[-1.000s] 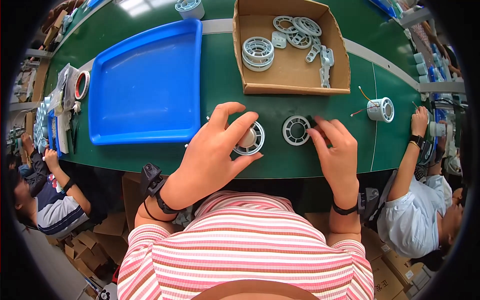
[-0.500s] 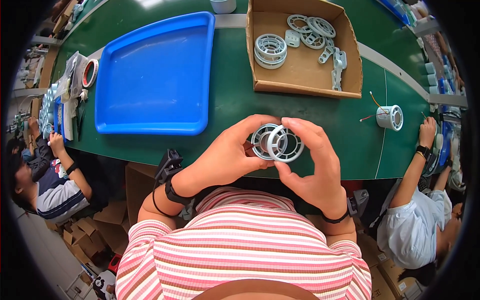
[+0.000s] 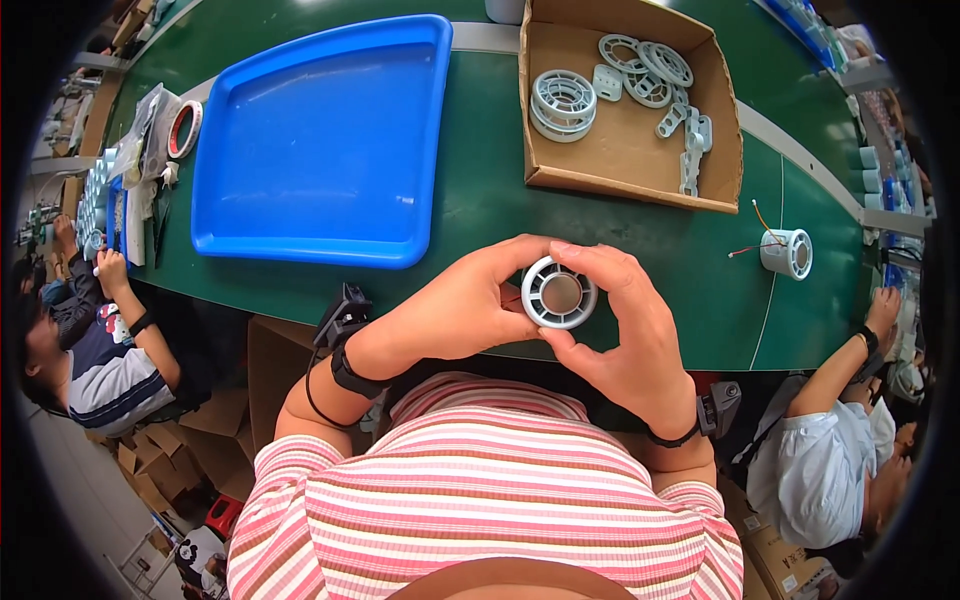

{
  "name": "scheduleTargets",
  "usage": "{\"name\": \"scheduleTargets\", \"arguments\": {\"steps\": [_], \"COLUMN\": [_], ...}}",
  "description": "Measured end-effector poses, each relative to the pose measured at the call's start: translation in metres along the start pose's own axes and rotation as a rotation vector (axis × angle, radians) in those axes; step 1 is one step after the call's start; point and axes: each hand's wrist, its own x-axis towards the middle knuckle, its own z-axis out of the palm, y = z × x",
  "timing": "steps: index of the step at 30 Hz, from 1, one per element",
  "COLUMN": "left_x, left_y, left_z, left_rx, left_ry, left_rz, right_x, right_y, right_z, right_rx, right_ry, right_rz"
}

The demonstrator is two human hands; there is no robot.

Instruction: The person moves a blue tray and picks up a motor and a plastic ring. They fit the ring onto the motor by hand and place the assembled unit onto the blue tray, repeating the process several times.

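Note:
In front of my striped shirt, my left hand (image 3: 460, 308) grips a pale round housing (image 3: 562, 294), whose brownish centre shows through the ring on its end. My right hand (image 3: 632, 335) pinches the rim of that light-grey spoked ring (image 3: 531, 296) between thumb and fingers. The ring lines up over the housing's end; whether it is fully seated I cannot tell. Most of the housing's side is hidden by the ring and my left fingers. A bit of reddish wire (image 3: 512, 300) shows beside my left fingers.
A blue tray (image 3: 425, 215) lies at the left on the green table (image 3: 480, 200). The cardboard box (image 3: 630, 190) behind my hands holds several rings and small plastic parts. A similar housing with wires (image 3: 787, 253) lies at the right. Tape (image 3: 184, 130) is far left. People sit on both sides.
The spoked ring, earlier offset to the right of the housing, now sits in line over its end. My right hand has shifted slightly left. The whole view has shifted a little.

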Motion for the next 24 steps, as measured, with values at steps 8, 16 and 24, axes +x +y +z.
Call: {"name": "scheduleTargets", "arguments": {"steps": [8,16,24], "left_x": [-0.004,-0.006,-0.041], "left_y": [0.004,-0.003,0.036], "left_z": [-0.007,-0.009,0.017], "left_rx": [-0.409,-0.35,1.039], "left_ry": [-0.11,-0.106,0.333], "left_rz": [-0.121,-0.113,0.682], "right_x": [0.001,-0.003,-0.027], "right_y": [0.004,0.011,0.017], "right_z": [-0.006,0.004,-0.017], "right_rx": [-0.087,-0.093,-0.403], "right_ry": [-0.037,-0.024,0.182], "right_rz": [-0.019,-0.048,-0.011]}}
